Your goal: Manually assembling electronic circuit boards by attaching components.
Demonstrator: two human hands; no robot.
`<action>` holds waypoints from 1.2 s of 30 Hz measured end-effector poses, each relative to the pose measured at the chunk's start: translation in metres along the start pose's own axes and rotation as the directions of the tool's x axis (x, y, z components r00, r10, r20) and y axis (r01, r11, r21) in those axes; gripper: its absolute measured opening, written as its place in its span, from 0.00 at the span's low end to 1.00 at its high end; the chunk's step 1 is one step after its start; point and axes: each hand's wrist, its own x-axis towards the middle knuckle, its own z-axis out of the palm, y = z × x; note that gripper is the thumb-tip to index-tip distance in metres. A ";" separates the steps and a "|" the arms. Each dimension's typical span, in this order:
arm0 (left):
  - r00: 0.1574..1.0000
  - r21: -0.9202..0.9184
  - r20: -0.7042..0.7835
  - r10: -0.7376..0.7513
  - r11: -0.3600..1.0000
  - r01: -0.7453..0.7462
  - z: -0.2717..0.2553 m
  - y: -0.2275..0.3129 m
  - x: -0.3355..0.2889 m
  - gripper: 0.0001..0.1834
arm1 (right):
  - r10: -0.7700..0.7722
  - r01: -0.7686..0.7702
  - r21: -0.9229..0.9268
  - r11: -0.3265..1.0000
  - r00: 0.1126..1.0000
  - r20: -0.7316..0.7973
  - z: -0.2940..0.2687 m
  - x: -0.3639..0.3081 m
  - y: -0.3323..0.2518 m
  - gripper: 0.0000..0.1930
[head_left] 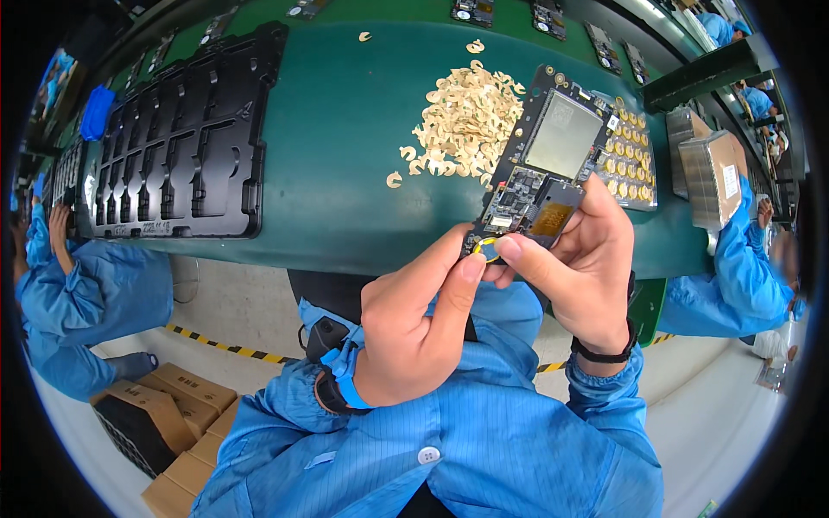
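Note:
My right hand (587, 263) grips a black circuit board (503, 200) from its lower right side, holding it tilted above the green bench mat. The board carries a large silver metal shield (563, 134), with small chips and a gold-coloured patch lower down. At its bottom corner sits a round, coin-like part with a yellow rim (488, 250). My left hand (414, 315) pinches that corner, thumb and forefinger beside the round part. The right thumb tip lies at the round part's other edge. Behind the board is a pile of small beige C-shaped pieces (471, 112).
A clear tray of yellow-rimmed round parts (635, 164) lies right of the board. On the left stands a black moulded tray (186, 142). More boards (602, 47) line the far edge. Co-workers in blue sit either side, one holding a wrapped box (712, 177). Cardboard boxes (186, 397) stand on the floor.

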 end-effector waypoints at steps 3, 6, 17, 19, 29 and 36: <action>1.000 0.036 -0.015 -0.012 0.999 0.013 0.000 -0.001 -0.001 0.17 | -0.003 0.003 -0.003 1.000 1.000 0.011 0.000 0.001 0.001 0.27; 0.999 0.054 -0.033 -0.008 0.999 0.010 0.000 -0.004 0.000 0.17 | -0.020 0.020 0.015 1.000 1.000 -0.001 0.002 0.002 0.005 0.27; 0.988 0.066 -0.104 0.117 0.992 -0.110 0.003 -0.016 0.007 0.14 | -0.026 0.026 -0.002 1.000 1.000 0.000 0.003 0.006 0.012 0.28; 0.989 0.072 -0.098 0.112 0.992 -0.105 0.003 -0.017 0.007 0.14 | -0.032 0.032 -0.004 0.999 0.999 -0.005 0.002 0.006 0.012 0.28; 1.000 -0.004 -0.019 -0.012 1.000 0.012 -0.006 -0.017 0.013 0.13 | 0.071 -0.070 -0.039 0.997 0.997 0.027 0.002 0.007 0.013 0.25; 0.983 -0.153 -0.135 -0.121 0.983 0.100 -0.015 -0.035 0.038 0.17 | 0.085 -0.047 -0.267 0.963 0.987 0.133 -0.017 0.066 0.012 0.19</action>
